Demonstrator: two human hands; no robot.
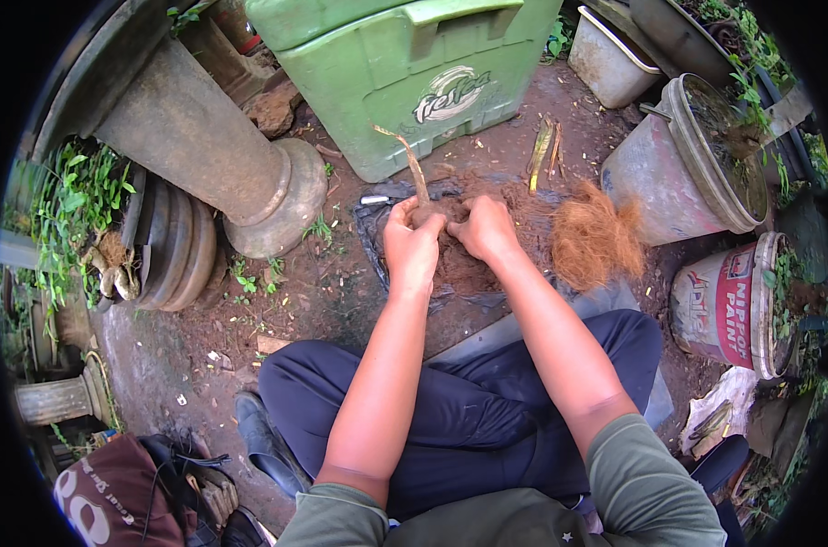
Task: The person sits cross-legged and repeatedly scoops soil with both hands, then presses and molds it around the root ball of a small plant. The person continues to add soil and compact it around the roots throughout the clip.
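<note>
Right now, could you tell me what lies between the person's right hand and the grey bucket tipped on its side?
In the head view, a clump of reddish-brown coconut fibre lies between the right hand and the grey bucket, on the dark sheet.

Saw left hand (412,248) and right hand (483,228) side by side, both closed on soil clump (450,264) atop plastic sheet (405,196). Stem (412,164) stood up from clump, just behind left hand. Fibre tuft (596,239) lay right of right hand, on sheet's far edge. Crate (405,73) sat behind hands. I noted column (204,146) left of crate, lying tilted. Two buckets (688,164) stood right of tuft. Bag (113,497) lay near left, beside my knee.
</note>
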